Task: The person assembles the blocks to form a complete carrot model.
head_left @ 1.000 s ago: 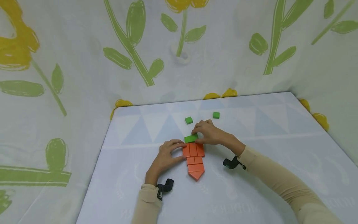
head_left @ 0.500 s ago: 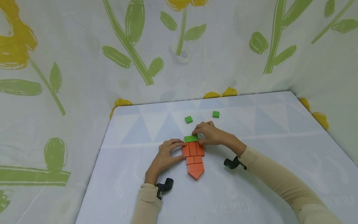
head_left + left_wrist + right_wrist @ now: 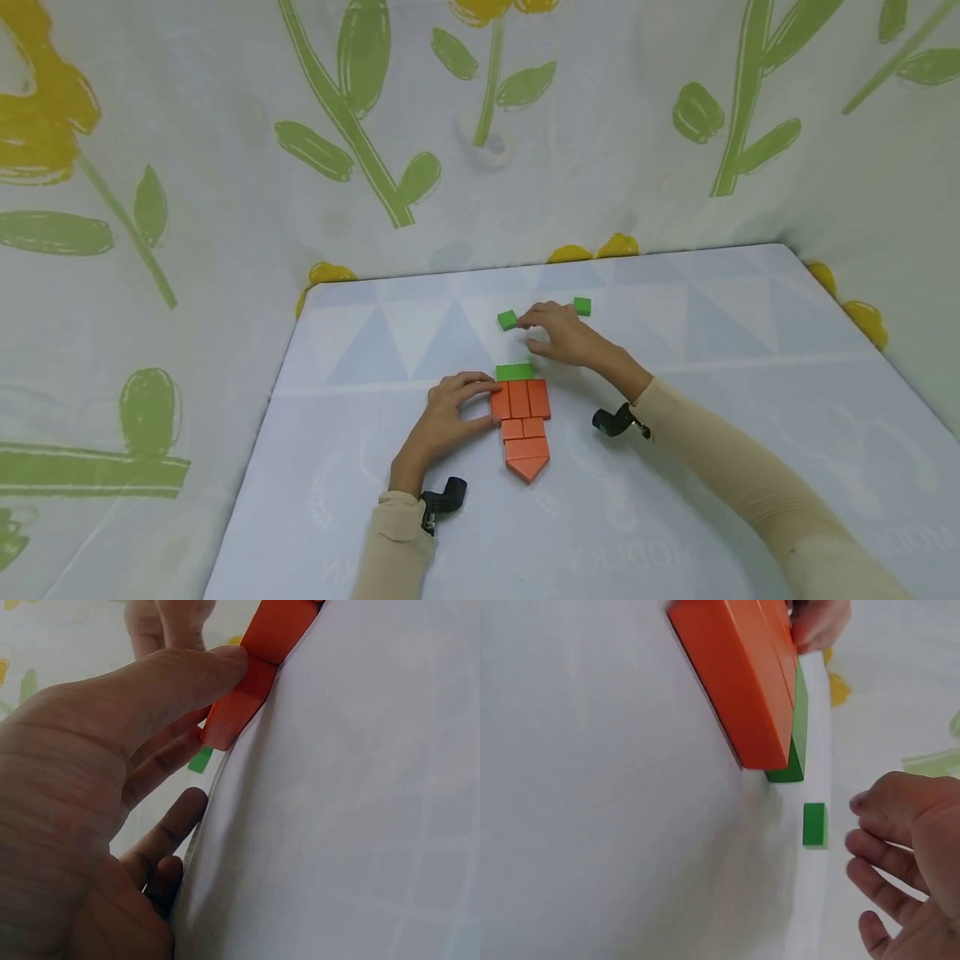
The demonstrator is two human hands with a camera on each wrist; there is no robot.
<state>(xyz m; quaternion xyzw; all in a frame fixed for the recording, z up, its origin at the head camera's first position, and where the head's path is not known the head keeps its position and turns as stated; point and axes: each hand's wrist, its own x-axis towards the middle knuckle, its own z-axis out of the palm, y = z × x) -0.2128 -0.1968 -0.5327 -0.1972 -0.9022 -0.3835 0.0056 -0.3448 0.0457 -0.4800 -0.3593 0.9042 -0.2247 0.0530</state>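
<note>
Several orange blocks (image 3: 525, 425) lie flat as a carrot shape, pointed end toward me. A green rectangular block (image 3: 514, 372) lies across their far end. My left hand (image 3: 480, 403) holds the left orange block (image 3: 240, 705) between index fingertip and thumb. My right hand (image 3: 536, 329) hovers beyond the green rectangle, fingers relaxed and holding nothing. Its fingertips are right beside a small green square (image 3: 507, 320). A second small green square (image 3: 582, 306) lies just past its knuckles. The right wrist view shows the orange blocks (image 3: 742, 682), the green rectangle (image 3: 795, 742), one square (image 3: 814, 824) and my fingers (image 3: 889, 825).
The blocks lie on a pale blue-white mat (image 3: 675, 400) with faint triangles. Cloth walls printed with flowers (image 3: 360, 125) close in the left, back and right sides. Black wrist camera mounts (image 3: 611, 419) sit on both beige sleeves.
My right hand has let go of the green rectangle and moved away from me toward the small green squares. The rectangle stays against the orange blocks. The left hand has not moved.
</note>
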